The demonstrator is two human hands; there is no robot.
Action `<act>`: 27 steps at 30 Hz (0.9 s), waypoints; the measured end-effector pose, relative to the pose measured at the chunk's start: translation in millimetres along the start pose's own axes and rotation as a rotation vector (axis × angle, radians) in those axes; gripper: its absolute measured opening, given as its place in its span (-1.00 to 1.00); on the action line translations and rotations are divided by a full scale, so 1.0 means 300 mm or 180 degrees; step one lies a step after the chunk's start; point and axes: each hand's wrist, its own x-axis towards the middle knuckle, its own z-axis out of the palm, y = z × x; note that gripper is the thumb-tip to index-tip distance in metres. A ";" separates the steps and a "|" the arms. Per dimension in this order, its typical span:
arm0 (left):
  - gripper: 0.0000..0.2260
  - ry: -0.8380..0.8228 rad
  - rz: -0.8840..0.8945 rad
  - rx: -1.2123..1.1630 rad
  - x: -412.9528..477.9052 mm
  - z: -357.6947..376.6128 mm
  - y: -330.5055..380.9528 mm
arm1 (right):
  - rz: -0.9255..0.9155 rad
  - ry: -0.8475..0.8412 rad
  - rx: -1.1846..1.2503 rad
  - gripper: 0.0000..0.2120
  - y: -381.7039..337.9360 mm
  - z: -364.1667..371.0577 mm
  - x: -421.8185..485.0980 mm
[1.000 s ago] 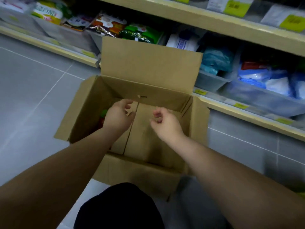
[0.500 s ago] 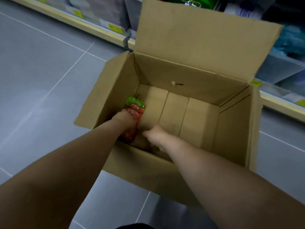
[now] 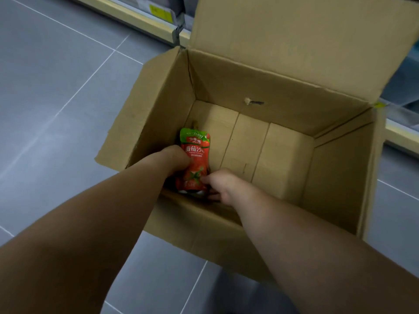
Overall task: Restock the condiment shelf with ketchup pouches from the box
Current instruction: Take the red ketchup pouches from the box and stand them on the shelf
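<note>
One cardboard box [image 3: 260, 91] on the grey tiled floor [image 3: 56, 75], all four flaps open, the far flap standing upright against the base rail of the shelf [image 3: 145, 15]. Inside, one ketchup pouch [image 3: 196, 152] plainly visible: red with a green top band and a tomato picture, standing upright in the near-left corner of the box, just beside the left wall. Beneath its lower end, a glimpse of something dark and pale, perhaps more pouches, too hidden to count. Rest of the box bottom bare cardboard, three panels marked by creases. One small hole with a dark mark in the far wall.

Two bare forearms reaching in over the near edge. Left hand [image 3: 173, 158] pressed against the left side of the pouch, fingers curled round it out of sight; looks closed on the pouch, though the fingertips cannot be seen. Right hand [image 3: 221, 183] low at the near edge, thumb touching the pouch's lower right side, remaining fingers bent downward toward the box floor; whether closed on anything cannot be told. Pouch between the two hands.
</note>
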 end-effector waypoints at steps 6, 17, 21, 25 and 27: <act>-0.70 -0.0362 -0.0014 -0.0984 -0.011 0.006 0.010 | -0.0174 -0.0095 0.0136 -0.58 -0.006 -0.057 -0.033; -0.72 0.0007 0.1048 -0.2043 -0.270 -0.007 0.171 | -0.1112 0.0664 0.0167 -0.46 -0.049 -0.308 -0.289; -0.68 0.0089 0.1409 -0.1961 -0.441 -0.009 0.298 | -0.1372 0.0837 0.0172 -0.45 -0.055 -0.449 -0.466; -0.64 0.0208 0.1847 -0.1734 -0.578 -0.002 0.435 | -0.1581 0.1143 0.0245 -0.41 -0.063 -0.584 -0.600; -0.54 0.0300 0.2049 -0.1613 -0.641 0.005 0.514 | -0.1702 0.1308 0.0351 -0.41 -0.067 -0.661 -0.657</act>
